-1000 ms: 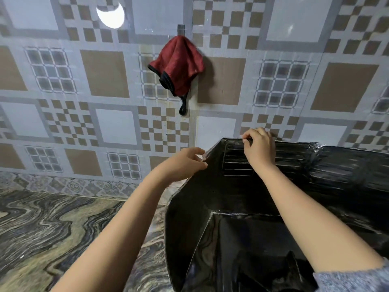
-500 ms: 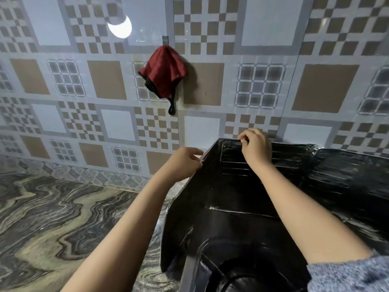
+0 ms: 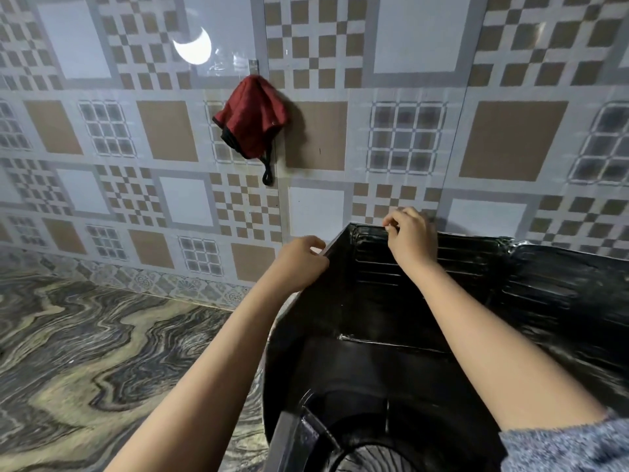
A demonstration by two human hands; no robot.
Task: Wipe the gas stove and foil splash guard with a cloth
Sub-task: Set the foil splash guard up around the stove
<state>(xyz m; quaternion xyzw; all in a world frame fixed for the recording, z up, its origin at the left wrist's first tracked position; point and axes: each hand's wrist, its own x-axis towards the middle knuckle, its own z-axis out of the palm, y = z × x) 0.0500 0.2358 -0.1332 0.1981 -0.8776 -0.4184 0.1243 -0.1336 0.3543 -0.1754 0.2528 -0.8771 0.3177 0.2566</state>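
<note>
A dark, shiny foil splash guard stands folded around the gas stove, whose black burner grate shows at the bottom edge. My left hand grips the top edge of the guard's left panel. My right hand pinches the top rim of the back panel near the corner. A red cloth with black trim hangs from a hook on the tiled wall, up and to the left of both hands. Neither hand holds a cloth.
A patterned tile wall rises right behind the guard. A marbled grey-green countertop spreads to the left of the stove. The guard's crinkled right part stretches to the right edge.
The view has tilted down, so more of the burner shows. Both hands have kept their hold on the guard's top edge, with the right hand slightly higher on the rim.
</note>
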